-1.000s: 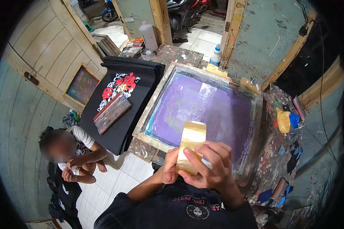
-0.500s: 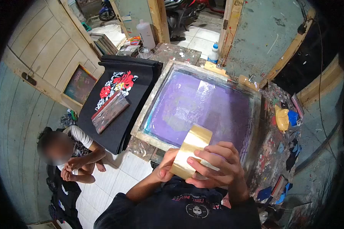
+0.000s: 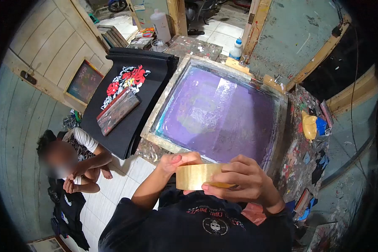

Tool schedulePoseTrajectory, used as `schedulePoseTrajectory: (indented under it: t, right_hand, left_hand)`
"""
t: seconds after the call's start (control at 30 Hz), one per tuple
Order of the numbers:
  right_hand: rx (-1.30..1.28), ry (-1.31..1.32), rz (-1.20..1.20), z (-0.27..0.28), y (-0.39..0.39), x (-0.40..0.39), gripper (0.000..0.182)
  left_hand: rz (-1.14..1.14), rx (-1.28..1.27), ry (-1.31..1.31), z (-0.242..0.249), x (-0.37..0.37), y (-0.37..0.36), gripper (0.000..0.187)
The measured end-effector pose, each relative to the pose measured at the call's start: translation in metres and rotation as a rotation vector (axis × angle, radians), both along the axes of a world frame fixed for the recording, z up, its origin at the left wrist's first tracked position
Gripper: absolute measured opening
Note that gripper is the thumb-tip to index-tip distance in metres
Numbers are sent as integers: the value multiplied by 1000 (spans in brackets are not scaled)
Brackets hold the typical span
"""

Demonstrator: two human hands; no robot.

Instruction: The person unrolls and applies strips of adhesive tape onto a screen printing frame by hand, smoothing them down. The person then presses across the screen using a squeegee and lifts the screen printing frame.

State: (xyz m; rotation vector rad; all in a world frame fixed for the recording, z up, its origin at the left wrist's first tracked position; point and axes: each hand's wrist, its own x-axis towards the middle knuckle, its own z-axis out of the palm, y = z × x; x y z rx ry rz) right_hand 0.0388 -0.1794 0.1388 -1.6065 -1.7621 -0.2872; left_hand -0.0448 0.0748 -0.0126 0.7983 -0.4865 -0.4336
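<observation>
At the far left a dark printed garment (image 3: 69, 214) lies low beside a crouching person (image 3: 86, 157), whose hands are together; above them stand a pale panelled door (image 3: 50, 46) and a small framed board (image 3: 84, 82). Next comes a stack of black fabric panels (image 3: 145, 101), its top one printed with red-and-white flowers, a paint-stained squeegee (image 3: 118, 113) lying tilted across the fabric below the print. Beyond it stands a translucent squeeze bottle (image 3: 159, 26). In the lower middle, the left hand (image 3: 178, 161) grips the upper left of a gold packing-tape roll (image 3: 193, 178), and the right hand (image 3: 243, 180) curls around its other end, fingertips on the band; the roll is before the wearer's chest, at the near side of a wooden screen-printing frame (image 3: 164, 97) with purple mesh. A blue-capped bottle (image 3: 236, 49) stands behind the frame, and a yellow bag (image 3: 309, 125) sits right of it on the paint-spattered tabletop (image 3: 296, 155). As for edges, white floor tiles (image 3: 117, 180) show between the crouching person and the wearer; the stack runs close along the frame's left rim, its near corner jutting over the tiles; a strip of tabletop borders the right rim.
</observation>
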Motion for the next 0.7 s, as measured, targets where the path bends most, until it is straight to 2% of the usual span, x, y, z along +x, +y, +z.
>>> schedulePoseTrajectory:
  t: [0.07,0.13,0.17,0.23,0.27,0.33,0.4,0.43,0.47,0.53,0.57,0.7]
  right_hand:
    - [22,22,2,-3,0,0,28]
    - [25,52,7,-7,-2,2,27]
    - [31,61,-8,-7,-3,2,27]
    - [43,76,-41,-6,-3,2,27]
    - [44,62,-101,-7,-5,1,29]
    - [46,31,-222,-9,-8,-4,34]
    - [10,73,-331,-5,-5,-8,49]
    - [-8,96,-387,-4,-2,-12,56]
    - [-27,128,-467,-4,3,-17,62]
    - [-64,195,-627,-6,15,-30,74]
    - [-94,235,-652,-9,19,-32,84]
    - [-89,179,-690,-17,28,-32,80]
  left_hand:
    - [-76,-152,-7,-5,6,-3,89]
    - [-107,-153,-16,-2,11,-4,88]
    - [-76,-28,-20,3,12,-2,97]
    - [-82,56,-37,4,13,1,101]
    - [-118,15,-47,0,14,4,96]
    - [-48,60,-133,16,17,0,95]
    - [167,229,-284,44,17,-15,98]
    - [307,308,-456,44,17,-21,98]
    - [379,433,-411,53,8,-27,93]
    - [444,577,-616,62,15,-34,90]
    - [472,566,-569,60,15,-38,90]
    - [581,544,-479,39,7,-50,91]
